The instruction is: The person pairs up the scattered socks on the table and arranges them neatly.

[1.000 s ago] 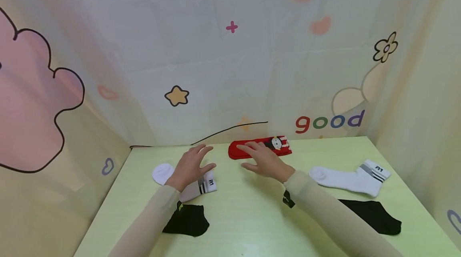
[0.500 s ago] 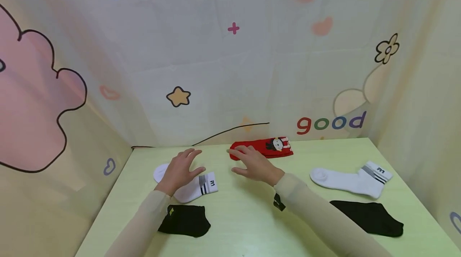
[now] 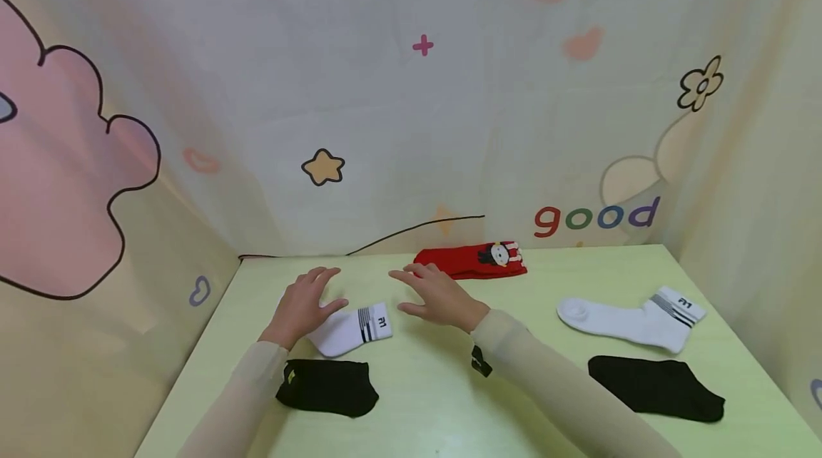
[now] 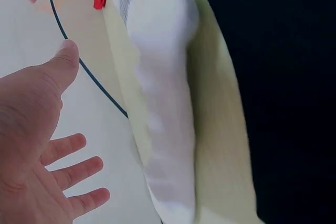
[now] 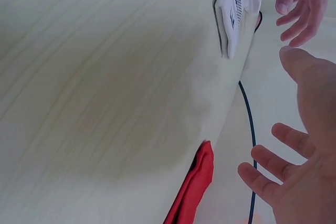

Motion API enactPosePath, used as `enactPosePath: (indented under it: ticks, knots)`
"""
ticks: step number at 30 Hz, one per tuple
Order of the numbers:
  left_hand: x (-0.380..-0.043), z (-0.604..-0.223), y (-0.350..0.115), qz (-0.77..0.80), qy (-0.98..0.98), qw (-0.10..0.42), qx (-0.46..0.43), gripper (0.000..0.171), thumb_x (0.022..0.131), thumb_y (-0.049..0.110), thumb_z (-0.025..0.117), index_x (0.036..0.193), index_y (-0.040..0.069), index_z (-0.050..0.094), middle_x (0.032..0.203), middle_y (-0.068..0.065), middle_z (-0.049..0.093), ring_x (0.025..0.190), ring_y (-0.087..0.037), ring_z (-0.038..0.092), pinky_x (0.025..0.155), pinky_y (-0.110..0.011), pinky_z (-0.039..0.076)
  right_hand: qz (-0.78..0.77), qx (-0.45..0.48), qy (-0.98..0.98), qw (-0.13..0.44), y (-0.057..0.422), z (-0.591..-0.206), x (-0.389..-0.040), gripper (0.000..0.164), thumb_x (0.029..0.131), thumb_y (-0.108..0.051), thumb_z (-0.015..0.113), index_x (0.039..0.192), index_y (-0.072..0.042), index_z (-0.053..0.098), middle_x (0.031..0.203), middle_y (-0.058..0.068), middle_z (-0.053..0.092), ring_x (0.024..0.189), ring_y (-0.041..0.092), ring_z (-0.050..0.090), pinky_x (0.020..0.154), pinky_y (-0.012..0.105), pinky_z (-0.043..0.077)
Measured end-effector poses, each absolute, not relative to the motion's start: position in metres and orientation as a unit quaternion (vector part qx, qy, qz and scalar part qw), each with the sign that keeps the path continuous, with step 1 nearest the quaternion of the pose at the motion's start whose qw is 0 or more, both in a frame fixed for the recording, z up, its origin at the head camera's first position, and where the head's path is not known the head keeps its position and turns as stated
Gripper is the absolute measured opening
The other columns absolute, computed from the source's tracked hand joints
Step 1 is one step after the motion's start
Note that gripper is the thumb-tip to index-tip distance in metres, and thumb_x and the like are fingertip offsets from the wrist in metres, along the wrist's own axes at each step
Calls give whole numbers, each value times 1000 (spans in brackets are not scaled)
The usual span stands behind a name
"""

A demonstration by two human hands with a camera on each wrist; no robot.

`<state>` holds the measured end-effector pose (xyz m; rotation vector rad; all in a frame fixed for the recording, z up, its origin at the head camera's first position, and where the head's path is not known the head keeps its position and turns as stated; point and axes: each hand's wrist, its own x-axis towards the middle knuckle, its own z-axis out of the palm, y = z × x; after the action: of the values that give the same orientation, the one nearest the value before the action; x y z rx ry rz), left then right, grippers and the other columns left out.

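Observation:
My left hand (image 3: 300, 307) hovers over the left white sock (image 3: 343, 333), hiding its toe end. That sock has black stripes at its cuff and lies flat on the table. Fingers spread and relaxed, the hand holds nothing; the left wrist view shows the thumb apart from the fingers. My right hand (image 3: 443, 297) is held in the air near the middle, also with spread fingers and nothing in them. Just behind it lies a red sock (image 3: 459, 263) with a cartoon figure at its cuff, its left end partly covered by the fingertips in the head view.
A black sock (image 3: 330, 387) lies in front of the left white one. On the right are another striped white sock (image 3: 616, 319) and a second black sock (image 3: 661, 387), partly behind my right sleeve. A printed curtain (image 3: 398, 123) hangs behind the pale green table (image 3: 424, 408).
Both hands have drifted left, with the left hand also lower, so more of the red sock and of the left black sock shows. The head view has shifted slightly. The socks stay put.

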<state>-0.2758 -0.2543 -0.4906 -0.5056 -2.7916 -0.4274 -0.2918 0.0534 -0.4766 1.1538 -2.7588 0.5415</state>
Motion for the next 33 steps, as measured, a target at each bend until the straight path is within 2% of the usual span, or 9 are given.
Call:
enactPosePath:
  ticks: [6,19,26,33]
  knots:
    - [-277,-497,-275,-146,-970,120,-152,68,90,39,80,145,8,55,142,-21,56,118,-47,58,96,-64,47,164,381,-909,41,39,-479,-291,65,96,-38,73,154,-21,48,144,11,55,125,30,55,101,42,51]
    - [-276,-500,-306,-152,-981,65,-105,70,89,35,81,145,5,52,142,-31,51,120,-55,53,93,-70,45,160,402,-901,32,14,-481,-292,65,95,-35,74,153,-20,49,143,11,57,123,31,56,101,42,50]
    - [-279,-502,-314,-156,-984,39,-80,69,89,31,82,144,3,53,141,-31,52,122,-53,52,96,-68,44,140,404,-904,23,-2,-488,-292,67,95,-39,74,154,-22,47,144,8,56,123,27,55,99,38,51]
    - [-279,-504,-316,-159,-985,22,-67,65,89,29,82,142,2,55,138,-31,55,123,-52,53,100,-67,43,117,405,-907,14,-16,-491,-287,68,94,-41,75,154,-24,48,143,7,56,123,27,55,98,40,51]
